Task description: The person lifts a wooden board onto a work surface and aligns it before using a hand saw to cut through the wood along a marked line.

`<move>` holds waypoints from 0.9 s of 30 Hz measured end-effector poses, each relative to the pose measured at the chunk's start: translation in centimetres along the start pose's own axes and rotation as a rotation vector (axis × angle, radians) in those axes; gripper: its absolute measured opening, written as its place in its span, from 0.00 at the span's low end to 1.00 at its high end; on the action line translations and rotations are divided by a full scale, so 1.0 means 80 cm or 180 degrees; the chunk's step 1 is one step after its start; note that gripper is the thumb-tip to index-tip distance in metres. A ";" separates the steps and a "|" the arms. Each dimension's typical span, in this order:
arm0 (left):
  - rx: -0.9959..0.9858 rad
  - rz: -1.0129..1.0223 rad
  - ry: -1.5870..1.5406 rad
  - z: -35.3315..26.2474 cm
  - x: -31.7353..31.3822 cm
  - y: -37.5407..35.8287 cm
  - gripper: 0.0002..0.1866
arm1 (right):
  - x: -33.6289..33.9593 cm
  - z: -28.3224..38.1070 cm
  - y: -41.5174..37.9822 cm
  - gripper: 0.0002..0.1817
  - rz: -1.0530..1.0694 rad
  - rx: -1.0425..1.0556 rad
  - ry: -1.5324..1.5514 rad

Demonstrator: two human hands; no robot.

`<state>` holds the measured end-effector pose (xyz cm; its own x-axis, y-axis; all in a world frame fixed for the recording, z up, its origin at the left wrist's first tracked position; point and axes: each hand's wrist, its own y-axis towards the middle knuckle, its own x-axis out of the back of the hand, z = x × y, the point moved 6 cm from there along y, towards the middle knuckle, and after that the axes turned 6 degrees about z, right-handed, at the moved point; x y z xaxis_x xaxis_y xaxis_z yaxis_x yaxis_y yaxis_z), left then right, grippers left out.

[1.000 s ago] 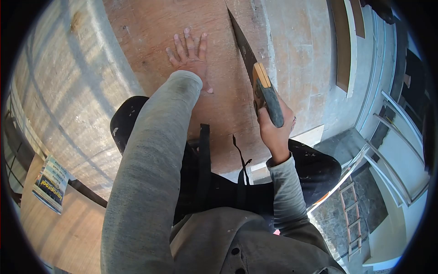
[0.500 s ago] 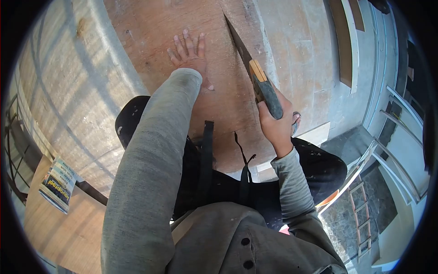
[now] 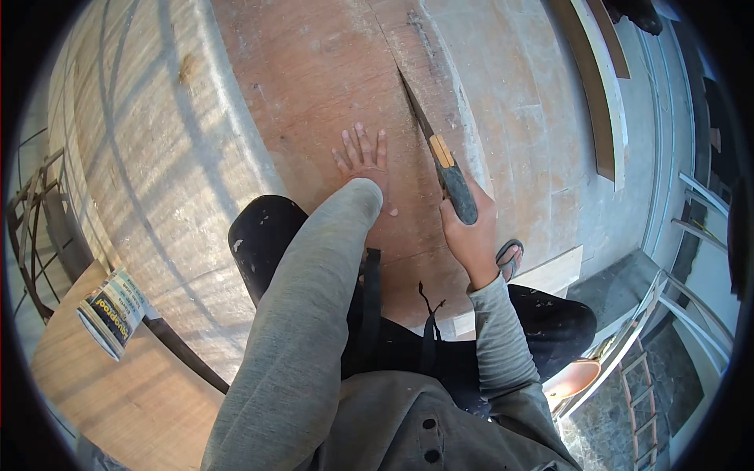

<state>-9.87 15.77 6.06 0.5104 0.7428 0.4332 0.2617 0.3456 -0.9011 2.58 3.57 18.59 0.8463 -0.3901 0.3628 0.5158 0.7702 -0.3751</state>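
Observation:
My right hand (image 3: 471, 235) is wrapped round the dark handle of a hand saw (image 3: 444, 161), which has a yellow-orange patch near the blade. The saw's blade points up and away, lying in a cut line that runs on through a reddish plywood sheet (image 3: 314, 78). Left of the blade, my left hand (image 3: 366, 161) rests flat on the plywood, fingers spread and nothing held. Pale sawdust lies along the cut. How deep the blade sits in the wood is hard to see.
A label-covered Aquaproof can (image 3: 114, 314) stands on a curved wooden board (image 3: 118, 392) at lower left. Long boards (image 3: 605, 102) lie at upper right. A sandalled foot (image 3: 510, 259) is right of my right hand. An orange bucket (image 3: 573, 378) and a ladder (image 3: 640, 400) are lower right.
The whole view has shifted, so the plywood and my left hand sit lower in the picture. My right hand still grips the saw, and less of the blade shows beyond the handle.

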 end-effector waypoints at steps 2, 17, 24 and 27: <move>-0.0146 -0.0114 0.0128 -0.003 -0.017 0.007 0.87 | 0.000 0.007 -0.002 0.23 0.0028 -0.0168 0.0110; 0.0005 0.0345 -0.0032 -0.002 -0.020 0.009 0.81 | 0.011 -0.020 -0.003 0.34 0.0865 -0.0878 0.0344; -0.0202 0.0187 0.0049 -0.005 -0.013 0.007 0.81 | 0.014 0.008 0.021 0.32 0.0459 -0.0522 0.0121; -0.0106 0.0289 0.0069 -0.003 -0.012 0.013 0.82 | 0.006 0.023 0.018 0.28 0.0110 -0.0212 -0.0080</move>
<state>-9.92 15.28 4.74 0.5508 0.7575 0.3504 0.2404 0.2580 -0.9358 3.50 5.42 19.82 0.8605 -0.3506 0.3696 0.4949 0.7473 -0.4434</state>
